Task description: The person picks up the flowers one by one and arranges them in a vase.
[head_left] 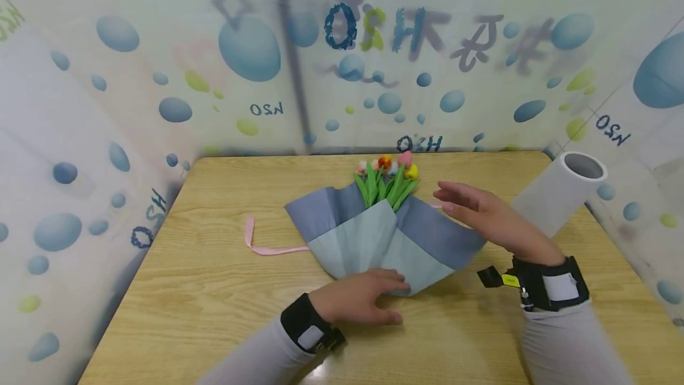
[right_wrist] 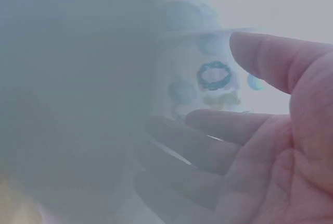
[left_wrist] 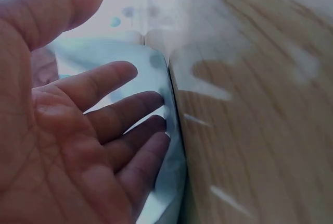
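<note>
A bouquet of artificial tulips (head_left: 392, 186) in red, pink, yellow and white lies wrapped in two-tone blue paper (head_left: 352, 245) at the table's middle. My left hand (head_left: 357, 299) lies palm down at the paper's lower edge, fingers extended. In the left wrist view its fingertips (left_wrist: 151, 99) are at the pale paper (left_wrist: 112, 52); I cannot tell how firmly they touch. Beside the paper's upper right edge is my right hand (head_left: 488, 218), fingers extended, holding nothing. A blurred grey-blue surface (right_wrist: 73, 88) fills the left of the right wrist view. A pink ribbon (head_left: 275, 251) sticks out left of the wrap.
A white tube (head_left: 556, 195) with an open top stands tilted at the table's right side, behind my right hand. The wooden table (head_left: 203, 296) meets walls covered in a bubble-patterned sheet (head_left: 320, 94) at the back and sides.
</note>
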Demonstrator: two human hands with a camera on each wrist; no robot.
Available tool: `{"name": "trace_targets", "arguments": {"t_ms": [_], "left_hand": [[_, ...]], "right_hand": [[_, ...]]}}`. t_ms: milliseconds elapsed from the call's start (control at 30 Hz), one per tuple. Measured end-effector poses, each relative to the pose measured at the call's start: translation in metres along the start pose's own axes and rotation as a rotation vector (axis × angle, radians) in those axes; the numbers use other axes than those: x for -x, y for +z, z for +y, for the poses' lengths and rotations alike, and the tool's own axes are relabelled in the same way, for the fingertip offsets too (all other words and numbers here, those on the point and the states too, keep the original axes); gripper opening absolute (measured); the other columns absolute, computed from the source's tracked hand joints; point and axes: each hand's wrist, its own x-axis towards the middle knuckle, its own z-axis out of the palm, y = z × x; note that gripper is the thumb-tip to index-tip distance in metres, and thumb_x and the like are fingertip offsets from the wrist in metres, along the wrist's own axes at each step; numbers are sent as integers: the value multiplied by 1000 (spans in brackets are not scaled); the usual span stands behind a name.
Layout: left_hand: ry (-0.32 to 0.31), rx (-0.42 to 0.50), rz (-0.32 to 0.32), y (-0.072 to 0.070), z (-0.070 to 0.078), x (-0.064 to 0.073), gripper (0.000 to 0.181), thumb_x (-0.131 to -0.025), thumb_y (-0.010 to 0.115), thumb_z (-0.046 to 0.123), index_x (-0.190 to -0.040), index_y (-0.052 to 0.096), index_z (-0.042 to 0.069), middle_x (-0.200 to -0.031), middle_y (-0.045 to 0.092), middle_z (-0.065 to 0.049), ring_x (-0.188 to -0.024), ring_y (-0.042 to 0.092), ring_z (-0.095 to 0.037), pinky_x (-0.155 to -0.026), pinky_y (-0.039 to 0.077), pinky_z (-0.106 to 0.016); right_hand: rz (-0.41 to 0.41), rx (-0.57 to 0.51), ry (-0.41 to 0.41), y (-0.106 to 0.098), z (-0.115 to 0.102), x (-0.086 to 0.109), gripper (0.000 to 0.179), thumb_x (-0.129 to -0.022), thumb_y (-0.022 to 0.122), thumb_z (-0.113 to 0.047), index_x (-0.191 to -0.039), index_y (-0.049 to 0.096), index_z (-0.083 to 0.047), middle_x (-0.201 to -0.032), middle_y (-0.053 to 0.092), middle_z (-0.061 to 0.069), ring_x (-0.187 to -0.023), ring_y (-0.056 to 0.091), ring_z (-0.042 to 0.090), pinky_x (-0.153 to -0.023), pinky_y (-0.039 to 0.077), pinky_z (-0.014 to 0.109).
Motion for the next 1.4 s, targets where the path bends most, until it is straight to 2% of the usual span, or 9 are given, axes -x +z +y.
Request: {"name": "trace_targets", "arguments": {"t_ms": [133, 233, 367, 467, 567, 667, 967, 1200, 1400], "left_hand": [[-22, -12, -9, 1, 2, 0, 57, -100, 68, 42, -150, 56, 18, -159, 50, 0, -153, 39, -16, -124, 34, -29], [-20, -19, -7, 1, 3, -1, 58, -100, 67, 43, -150, 55, 18, -159, 51, 0, -152, 40, -16, -124, 34, -29], [-4, -25, 5, 0, 3, -1, 57, -100, 67, 41, -150, 55, 16, -158, 52, -1, -151, 42, -16, -123, 36, -29], [16, -16, 49, 1, 2, -3, 52, -102, 66, 37, -148, 58, 14, -154, 55, -2, -146, 48, -14, -121, 38, -27], [6, -16, 122, 1, -2, -4, 43, -104, 64, 32, -143, 62, 13, -146, 62, -2, -139, 55, -13, -117, 42, -26], [-30, -33, 190, -4, -6, -2, 39, -105, 62, 29, -140, 64, 12, -140, 66, -2, -134, 59, -15, -115, 45, -29], [-195, -132, 317, -30, -26, 16, 47, -101, 68, 28, -141, 61, 3, -147, 59, -17, -147, 47, -35, -122, 39, -46], [-323, -114, 267, -35, -47, 25, 61, -94, 77, 30, -145, 57, 3, -155, 51, -19, -150, 42, -38, -124, 35, -49], [-385, -36, 244, -38, -53, 29, 72, -89, 83, 33, -149, 54, 4, -160, 44, -20, -152, 37, -37, -123, 36, -48]], "right_hand": [[-32, 97, -24, 10, -10, 9, 62, -108, 55, -39, -161, 35, -12, -156, 52, 14, -144, 50, 37, -112, 46, 60], [-97, 166, -30, 30, -11, 8, 66, -106, 57, -44, -159, 39, -9, -154, 54, 15, -141, 53, 37, -111, 48, 58], [-161, 349, -76, 62, -1, -1, 68, -102, 64, -44, -153, 47, -2, -150, 57, 18, -139, 55, 39, -111, 47, 57], [-147, 507, -135, 79, 10, -8, 65, -97, 74, -36, -147, 54, 1, -143, 61, 20, -133, 59, 37, -109, 49, 55], [-112, 605, -152, 88, 18, -12, 65, -90, 82, -31, -142, 59, 0, -138, 64, 18, -127, 62, 35, -106, 52, 51], [-98, 643, -136, 92, 22, -15, 68, -85, 87, -32, -140, 62, -1, -136, 64, 17, -124, 63, 32, -103, 54, 48], [-94, 672, -104, 100, 20, -17, 73, -79, 91, -32, -139, 63, -2, -139, 61, 18, -122, 62, 30, -99, 55, 46], [-104, 662, -85, 99, 24, -19, 75, -84, 88, -34, -143, 59, 0, -145, 57, 21, -131, 58, 36, -104, 53, 49], [-106, 613, -65, 96, 30, -23, 77, -86, 86, -34, -147, 54, 1, -151, 53, 22, -138, 53, 39, -110, 49, 53]]}}
